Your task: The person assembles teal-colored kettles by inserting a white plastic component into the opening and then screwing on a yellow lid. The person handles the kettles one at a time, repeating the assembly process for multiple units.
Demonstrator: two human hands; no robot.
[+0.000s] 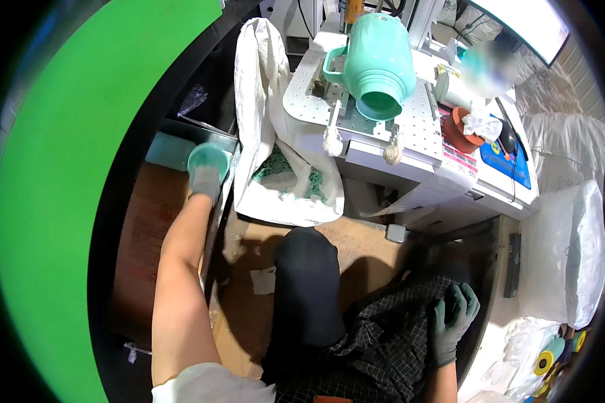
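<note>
My left hand point(207, 180), in a grey glove, reaches far out to the left. Its fingers lie over the rim of a round, teal plastic flask body point(196, 153) in a low bin and seem to grip it; the fingertips are hidden. Next to it lies another light-teal piece point(169, 151). My right hand point(454, 321), gloved too, rests by my lap at the right with fingers loosely bent and apart, holding nothing. On the machine table, a teal thermos jug shell point(382, 57) with a side handle lies with its open mouth toward me.
A white woven sack point(286, 201) with green scraps stands between the bin and the machine table point(299, 101). Two white-wrapped knobs point(392, 154) stick out at the table front. Right of them are a red tape roll point(461, 130) and a mouse point(507, 136). A green surface point(60, 221) curves along the left.
</note>
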